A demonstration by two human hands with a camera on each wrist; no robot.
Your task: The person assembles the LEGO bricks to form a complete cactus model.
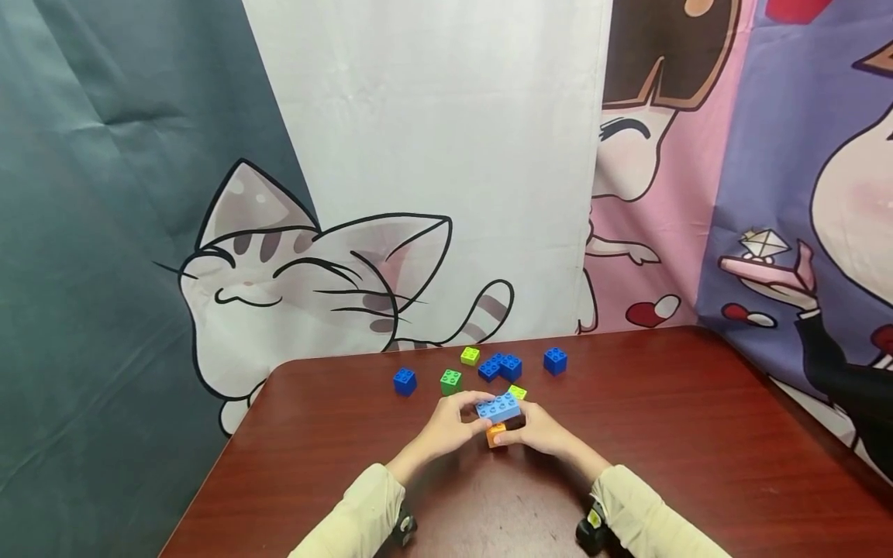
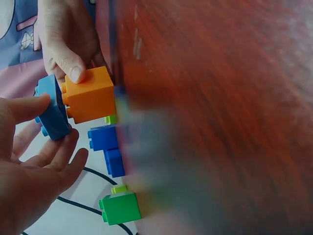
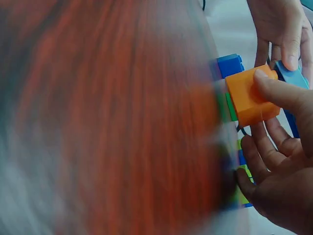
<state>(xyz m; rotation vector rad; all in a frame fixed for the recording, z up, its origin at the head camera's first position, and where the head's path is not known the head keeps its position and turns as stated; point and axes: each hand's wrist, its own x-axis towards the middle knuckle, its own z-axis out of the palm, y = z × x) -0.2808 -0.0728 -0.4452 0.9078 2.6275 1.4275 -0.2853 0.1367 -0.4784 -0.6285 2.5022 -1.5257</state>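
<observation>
My left hand [image 1: 449, 422] pinches a light blue toy brick [image 1: 498, 408] between thumb and fingers, studs facing up. Below it, my right hand [image 1: 544, 430] holds an orange brick [image 1: 496, 435], its thumb on the near side. In the left wrist view the light blue brick [image 2: 53, 108] sits right at the studs of the orange brick [image 2: 90, 94], slightly tilted to it; whether the two are locked together I cannot tell. The right wrist view shows the right thumb pressed on the orange brick [image 3: 250, 95], with the fingers curled beneath.
Behind the hands on the brown table [image 1: 335, 465] lie a green brick [image 1: 450, 381], a lime brick [image 1: 470, 356], blue bricks [image 1: 405, 381] on both sides, and another lime brick [image 1: 517, 392] just beyond the light blue one. A printed cloth [image 1: 432, 155] hangs along the far edge.
</observation>
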